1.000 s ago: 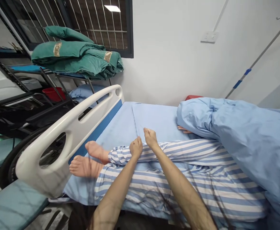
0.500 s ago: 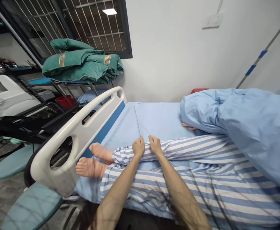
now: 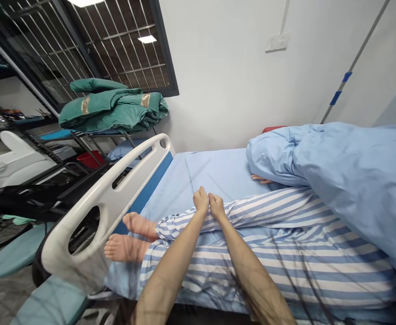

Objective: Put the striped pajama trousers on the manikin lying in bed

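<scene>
My left hand is closed in a fist over the far leg of a figure lying on the bed. Close beside it, my right hand is also a fist, the two nearly touching. Nothing shows in either one. Both are at the far striped trouser leg; whether they press on it I cannot tell. The nearer trouser leg passes beneath my forearms. Two bare feet stick out at the left. A light blue quilt covers the upper body, and the fingers of the figure's hand peek out under its edge.
A white bed end board rises at the left beyond the feet. Behind it are a folded green quilt on a rack, a black wheelchair and a red bucket. The pale blue bedsheet runs up to the wall.
My fists have drawn closer together, from a clear gap to nearly touching. The camera view has shifted slightly. The striped legs keep the same pose.
</scene>
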Available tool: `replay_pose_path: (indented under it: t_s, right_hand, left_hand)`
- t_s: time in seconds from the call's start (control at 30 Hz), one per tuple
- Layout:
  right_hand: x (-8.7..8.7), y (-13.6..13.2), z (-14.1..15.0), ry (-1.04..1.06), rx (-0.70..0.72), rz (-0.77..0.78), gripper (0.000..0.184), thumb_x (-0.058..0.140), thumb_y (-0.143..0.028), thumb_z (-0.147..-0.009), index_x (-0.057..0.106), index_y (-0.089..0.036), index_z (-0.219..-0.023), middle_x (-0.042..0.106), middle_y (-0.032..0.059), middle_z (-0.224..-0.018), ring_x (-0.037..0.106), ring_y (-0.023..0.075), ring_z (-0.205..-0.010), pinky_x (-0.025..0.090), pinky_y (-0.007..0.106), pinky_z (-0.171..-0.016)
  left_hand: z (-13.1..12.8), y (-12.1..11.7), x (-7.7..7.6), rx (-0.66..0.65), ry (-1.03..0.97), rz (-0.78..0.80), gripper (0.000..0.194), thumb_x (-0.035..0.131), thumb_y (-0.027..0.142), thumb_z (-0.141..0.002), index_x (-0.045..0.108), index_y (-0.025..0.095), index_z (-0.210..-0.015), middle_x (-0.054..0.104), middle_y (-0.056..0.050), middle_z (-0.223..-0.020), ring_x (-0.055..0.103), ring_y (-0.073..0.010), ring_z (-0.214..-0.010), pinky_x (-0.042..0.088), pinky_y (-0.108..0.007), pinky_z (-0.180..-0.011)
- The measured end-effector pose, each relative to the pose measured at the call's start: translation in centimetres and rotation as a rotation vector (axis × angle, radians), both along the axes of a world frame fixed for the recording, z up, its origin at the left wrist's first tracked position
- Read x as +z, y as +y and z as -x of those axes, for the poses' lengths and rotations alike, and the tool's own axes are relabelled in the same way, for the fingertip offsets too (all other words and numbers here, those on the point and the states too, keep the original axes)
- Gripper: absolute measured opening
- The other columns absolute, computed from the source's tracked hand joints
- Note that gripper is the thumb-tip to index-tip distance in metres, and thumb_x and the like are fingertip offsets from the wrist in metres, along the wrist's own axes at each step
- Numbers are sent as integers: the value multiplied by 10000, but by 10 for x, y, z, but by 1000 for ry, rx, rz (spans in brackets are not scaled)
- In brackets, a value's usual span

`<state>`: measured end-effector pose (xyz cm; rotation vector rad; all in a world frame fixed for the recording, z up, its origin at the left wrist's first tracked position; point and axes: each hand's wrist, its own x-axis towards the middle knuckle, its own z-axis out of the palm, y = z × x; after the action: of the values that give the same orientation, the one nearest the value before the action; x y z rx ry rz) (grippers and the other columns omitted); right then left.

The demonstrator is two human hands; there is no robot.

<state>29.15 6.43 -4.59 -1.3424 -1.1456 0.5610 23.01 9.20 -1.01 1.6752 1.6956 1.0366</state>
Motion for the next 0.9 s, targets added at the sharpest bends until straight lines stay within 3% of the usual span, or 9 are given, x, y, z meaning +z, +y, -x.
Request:
replay_pose_path:
  t_s: [0.17,0.37,0.47,0.63,0.7,0.77,0.9]
  right_hand:
    - [1,-1,2,29,-17,27,424,354,-452,-860,384,-207,-515,424,-22,-492,384,116,-516,291,254,-520]
    - [4,1,2,-32,-29,72,415,352,-434,-851,397,-210,-505,439,-15,-485,384,119,-504,293,261,-513]
    - [26,2,-13,-129,-47,57,429,346,-435,-846,359,-213,-479,387,-29,-458,351,111,-495,266,258,-508]
    - [86,4,-53,-177,-125,-32,447,338,-461,-856,320,-209,-487,308,-48,-454,321,94,-485,237,247,-504]
    - [93,1,-66,-196,-134,-46,447,342,-460,-859,316,-206,-492,302,-50,-460,313,90,-483,230,247,-507]
    - [83,-5,-75,-215,-150,-13,444,343,-454,-860,307,-206,-493,297,-49,-464,311,91,-485,222,248,-510]
    - [35,-22,-81,-269,-229,106,430,327,-425,-868,290,-212,-497,290,-44,-460,307,101,-487,196,262,-519]
  left_hand:
    - [3,-20,-14,26,194,99,394,372,405,-886,674,170,-794,694,-151,-871,608,-234,-812,360,-303,-681]
    - [3,-24,-10,20,268,135,463,314,430,-913,706,184,-919,702,-151,-959,624,-252,-889,376,-316,-727]
    - [2,-23,-9,36,273,142,518,259,409,-926,713,161,-927,693,-172,-1007,621,-273,-933,381,-339,-758]
    - [1,-22,-14,45,278,153,533,239,402,-925,720,176,-889,702,-160,-979,626,-263,-927,384,-336,-775]
    - [1,-21,-15,48,290,153,526,240,403,-923,719,191,-874,707,-149,-965,628,-252,-911,385,-328,-767]
    - [1,-20,-16,49,303,153,522,239,405,-920,715,200,-858,707,-144,-959,627,-247,-895,384,-323,-759]
    - [0,-21,-15,43,299,139,521,235,407,-916,694,195,-792,702,-149,-945,613,-238,-876,370,-319,-758]
